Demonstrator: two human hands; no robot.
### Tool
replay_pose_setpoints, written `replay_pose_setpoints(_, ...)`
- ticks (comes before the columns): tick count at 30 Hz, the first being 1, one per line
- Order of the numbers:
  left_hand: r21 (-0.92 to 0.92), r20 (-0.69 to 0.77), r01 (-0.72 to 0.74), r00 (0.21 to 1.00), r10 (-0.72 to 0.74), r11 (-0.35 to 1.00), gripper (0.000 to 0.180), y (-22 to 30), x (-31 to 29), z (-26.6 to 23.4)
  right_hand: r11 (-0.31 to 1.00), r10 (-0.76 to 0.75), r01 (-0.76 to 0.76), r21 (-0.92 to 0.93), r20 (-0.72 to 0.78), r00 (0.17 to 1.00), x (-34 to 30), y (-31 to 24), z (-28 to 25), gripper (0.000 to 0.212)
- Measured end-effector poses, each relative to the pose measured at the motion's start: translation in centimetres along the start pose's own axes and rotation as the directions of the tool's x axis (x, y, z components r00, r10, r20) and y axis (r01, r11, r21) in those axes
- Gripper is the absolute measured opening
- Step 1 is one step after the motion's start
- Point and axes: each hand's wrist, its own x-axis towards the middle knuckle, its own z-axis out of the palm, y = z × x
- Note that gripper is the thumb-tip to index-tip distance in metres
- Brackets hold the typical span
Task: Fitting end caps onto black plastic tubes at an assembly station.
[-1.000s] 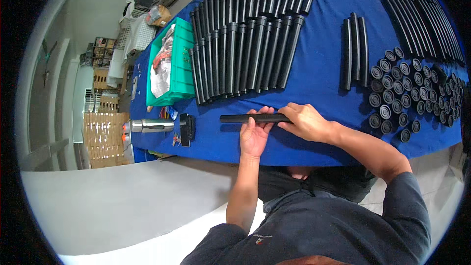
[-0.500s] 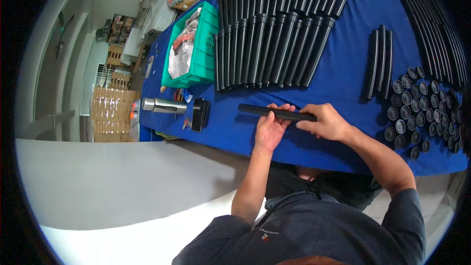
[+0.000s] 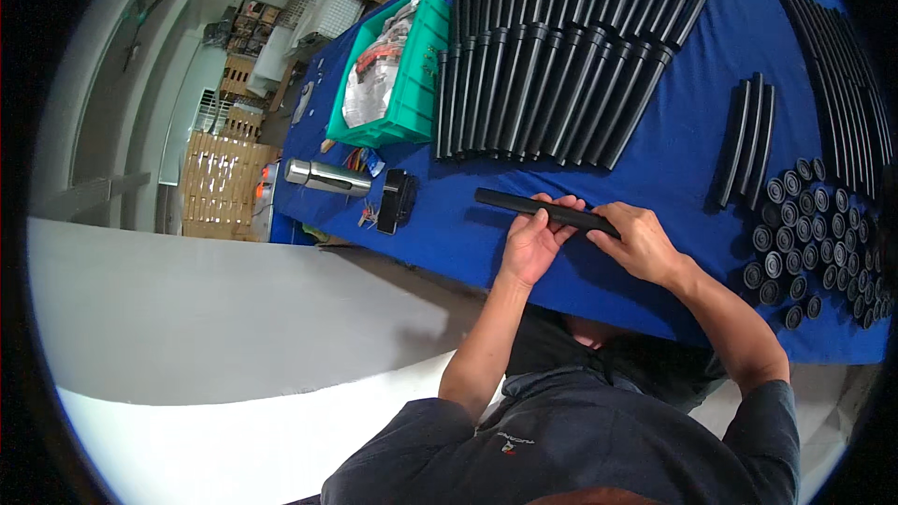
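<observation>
A black tube (image 3: 505,199) is held across both hands above the near edge of the blue-covered table. My left hand (image 3: 535,245) is palm up and closed round its middle, thumb over the top. At the tube's right end my right hand (image 3: 640,241) wraps its fingers round it, hiding that end; whether a cap sits there I cannot tell. Beyond the hands lie two rows of black capped tubes (image 3: 533,93). Three plain black tubes (image 3: 745,145) rest to the right, and many round black caps (image 3: 809,234) are spread nearer to me.
Long thin black rods (image 3: 837,84) lie at the far right. On the left stand a green crate (image 3: 412,84) with crumpled material inside, a steel flask (image 3: 327,178) on its side, and a black phone-like object (image 3: 395,201). The blue table cloth (image 3: 449,257) ends close to my body.
The view has shifted and turned slightly, so the table things appear tilted. Both hands keep hold of the black tube, with little change in grip.
</observation>
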Motion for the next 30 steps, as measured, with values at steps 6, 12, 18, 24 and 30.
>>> replay_pose_setpoints(6,0.006,-0.005,-0.019,1.0,0.019,1.0,0.024,0.0,-0.1,0.0,0.995,-0.086,0.084,-0.051,-0.038,0.996,0.0,-0.2,0.2,0.033)
replay_pose_setpoints(12,-0.008,0.02,-0.004,1.0,0.004,1.0,0.022,0.0,-0.1,0.4,0.929,0.246,-0.273,0.249,0.136,0.96,-0.2,-0.6,-0.1,0.032)
replay_pose_setpoints(18,-0.031,0.049,0.006,0.999,-0.004,1.0,0.022,0.1,-0.1,-0.2,0.94,0.218,-0.244,0.238,0.131,0.967,0.3,-1.2,-0.7,0.028)
replay_pose_setpoints(24,0.008,0.051,-0.01,0.999,0.009,1.0,0.021,0.1,0.1,-0.2,0.993,0.042,-0.044,0.106,0.019,0.999,0.4,-0.4,-0.1,0.028)
replay_pose_setpoints(30,0.011,0.014,0.003,1.0,-0.003,1.0,0.024,-0.1,0.0,0.4,0.994,-0.058,0.052,-0.101,-0.06,0.996,0.0,0.0,0.3,0.028)
